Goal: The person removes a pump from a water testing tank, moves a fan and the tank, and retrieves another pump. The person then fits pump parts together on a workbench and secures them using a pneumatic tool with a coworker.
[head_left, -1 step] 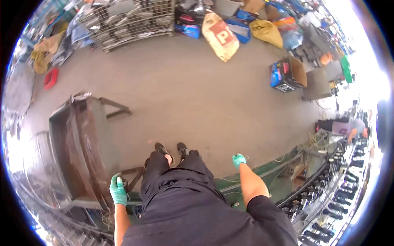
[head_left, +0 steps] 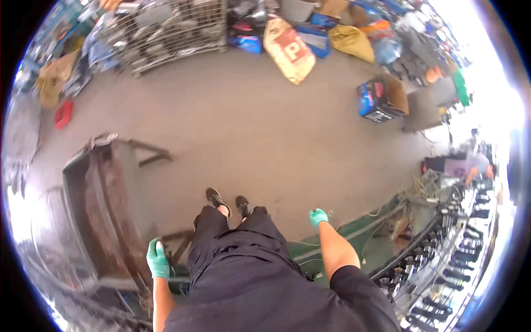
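Note:
My left hand (head_left: 158, 260), in a teal glove with a pale thumb tip, hangs beside the near end of a rusty metal trough (head_left: 113, 188). Its fingers are curled, and a small dark shape shows by them; what they hold, if anything, I cannot make out. Out to the right, my right hand (head_left: 318, 217) wears a matching glove and is closed too. A tiny pale bit sticks out beside its fingers, too small to name. Under that hand runs the green edge (head_left: 354, 229) of a conveyor line.
Dark parts (head_left: 453, 274) line the conveyor on the right, where another person (head_left: 462, 167) is at work. Ahead are a wire cage (head_left: 182, 33), a printed sack (head_left: 289, 52), an open carton (head_left: 381, 99) and a red bin (head_left: 63, 114). A trough leg (head_left: 152, 152) juts over the floor.
The view has shifted slightly, so the cage, sack and carton sit a little further left. Both hands stay closed at my sides, with hardly any movement.

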